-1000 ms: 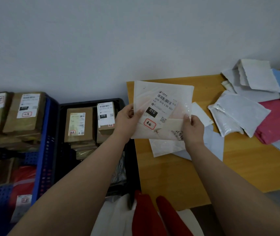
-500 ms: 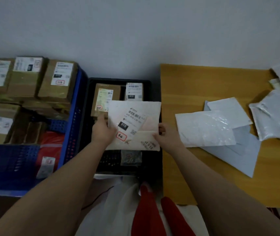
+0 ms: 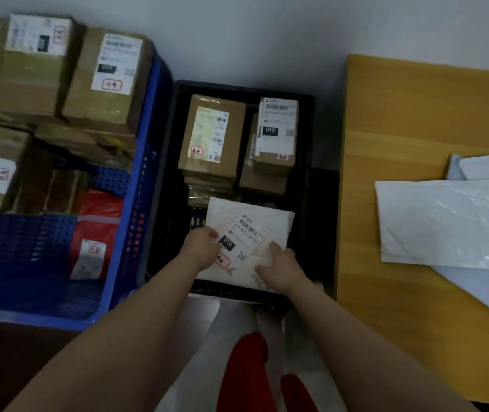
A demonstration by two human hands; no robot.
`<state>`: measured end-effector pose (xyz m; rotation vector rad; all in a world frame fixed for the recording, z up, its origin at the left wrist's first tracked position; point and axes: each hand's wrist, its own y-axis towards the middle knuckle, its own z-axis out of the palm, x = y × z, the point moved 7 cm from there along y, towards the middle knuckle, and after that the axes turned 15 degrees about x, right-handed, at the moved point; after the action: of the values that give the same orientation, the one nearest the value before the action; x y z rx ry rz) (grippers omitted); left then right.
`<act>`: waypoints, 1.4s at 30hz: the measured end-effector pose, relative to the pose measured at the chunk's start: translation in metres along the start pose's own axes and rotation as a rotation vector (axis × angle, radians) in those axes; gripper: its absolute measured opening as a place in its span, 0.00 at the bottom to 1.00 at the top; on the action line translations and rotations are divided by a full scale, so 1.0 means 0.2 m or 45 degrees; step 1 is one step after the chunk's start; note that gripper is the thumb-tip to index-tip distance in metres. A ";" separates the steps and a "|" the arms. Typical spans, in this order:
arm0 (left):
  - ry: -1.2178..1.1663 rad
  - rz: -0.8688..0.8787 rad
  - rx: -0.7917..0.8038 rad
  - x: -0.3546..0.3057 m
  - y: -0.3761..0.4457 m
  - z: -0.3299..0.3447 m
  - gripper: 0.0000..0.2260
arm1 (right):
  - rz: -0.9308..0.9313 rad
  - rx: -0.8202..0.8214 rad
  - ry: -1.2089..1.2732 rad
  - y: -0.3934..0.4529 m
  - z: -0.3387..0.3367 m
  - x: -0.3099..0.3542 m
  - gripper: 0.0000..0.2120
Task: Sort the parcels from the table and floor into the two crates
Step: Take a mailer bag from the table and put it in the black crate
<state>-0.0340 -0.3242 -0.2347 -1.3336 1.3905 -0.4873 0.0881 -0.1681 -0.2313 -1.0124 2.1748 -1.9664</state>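
A flat white mailer parcel (image 3: 252, 221) with a barcode label marked 010 lies low inside the near part of the black crate (image 3: 305, 185). My left hand (image 3: 201, 248) grips its left edge, thumb on top. My right hand (image 3: 279, 266) holds its near right corner. Behind it in the black crate stand stacked brown cardboard parcels (image 3: 212, 135). The blue crate (image 3: 139, 179) to the left holds several brown boxes and a red bag parcel (image 3: 97, 233).
The wooden table (image 3: 415, 120) stands right of the black crate, with white plastic mailers (image 3: 451, 221) lying on it at the right edge. A grey wall runs behind. White and red items (image 3: 246, 367) lie on the floor between my arms.
Both hands carried the white mailer from above the table leftwards and down into the black crate. The view swung left, showing more of the blue crate.
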 end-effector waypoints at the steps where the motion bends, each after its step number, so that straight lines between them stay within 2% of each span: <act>1: -0.004 -0.021 0.007 0.04 0.06 0.02 0.16 | 0.012 0.019 -0.014 0.07 0.01 -0.01 0.32; 4: -0.008 -0.098 0.018 0.16 0.22 0.07 0.16 | 0.049 0.072 -0.077 0.28 0.08 -0.05 0.28; 6: 0.001 -0.132 0.000 0.25 0.31 0.08 0.17 | 0.050 0.100 -0.087 0.43 0.13 -0.06 0.28; 12: 0.114 -0.248 -0.039 0.47 0.55 0.01 0.20 | -0.001 0.207 -0.098 0.81 0.32 0.01 0.32; 15: 0.170 -0.215 -0.030 0.53 0.67 0.00 0.21 | -0.007 0.222 -0.112 0.97 0.37 0.02 0.36; 19: 0.313 -0.162 0.053 0.55 0.77 0.06 0.25 | -0.012 0.254 -0.148 1.10 0.43 0.02 0.42; 23: 0.446 -0.200 0.160 0.59 0.82 0.12 0.33 | 0.076 0.355 -0.223 1.15 0.47 -0.03 0.45; 30: 0.566 -0.186 0.154 0.46 0.67 0.08 0.28 | 0.039 0.255 -0.165 0.95 0.36 0.00 0.39; 34: 0.629 -0.054 0.029 0.25 0.45 0.05 0.20 | -0.022 0.151 -0.105 0.70 0.25 0.05 0.34; 42: 0.771 0.089 -0.059 -0.20 -0.04 0.03 0.21 | -0.127 -0.081 -0.323 0.09 -0.10 0.24 0.22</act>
<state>-0.0353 -0.2893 -0.2132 -1.2162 1.9415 -0.8628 0.0327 -0.1738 -0.2254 -1.3229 2.0972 -1.7042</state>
